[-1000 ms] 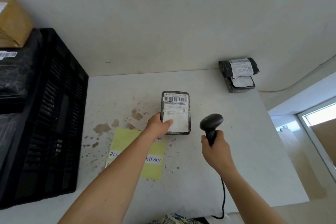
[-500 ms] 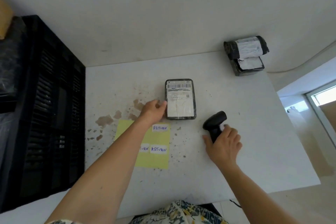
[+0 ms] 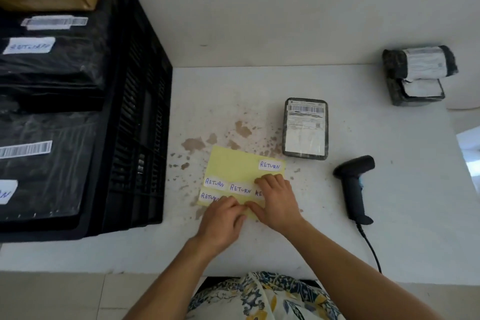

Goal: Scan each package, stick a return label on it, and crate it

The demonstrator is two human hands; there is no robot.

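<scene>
head view: both hands down on the label sheet, near the table's front edge.
left hand (image 3: 220,223): fingers curled onto the sheet's lower edge, seemingly picking at a sticker; whether one is actually pinched cannot be told.
right hand (image 3: 276,200): fingers bent, tips pressing the sheet, likely to pin it while a label is peeled.
label sheet (image 3: 233,169): pale yellow, glossy backing paper, flat; white handwritten "return" stickers, one alone at its upper right.
package (image 3: 305,128): small rounded block in dark plastic wrap, white barcode label facing up; lies just beyond the sheet, untouched, within easy reach for labelling.
scanner (image 3: 354,184): black plastic pistol shape, corded, lying on its side right of the package.
crate (image 3: 135,112): black slotted plastic, at left; holds dark-wrapped parcels, some bearing return stickers.
waiting packages (image 3: 418,75): two wrapped bundles stacked at the far right.
table (image 3: 389,228): white, with brown chipped patches.
</scene>
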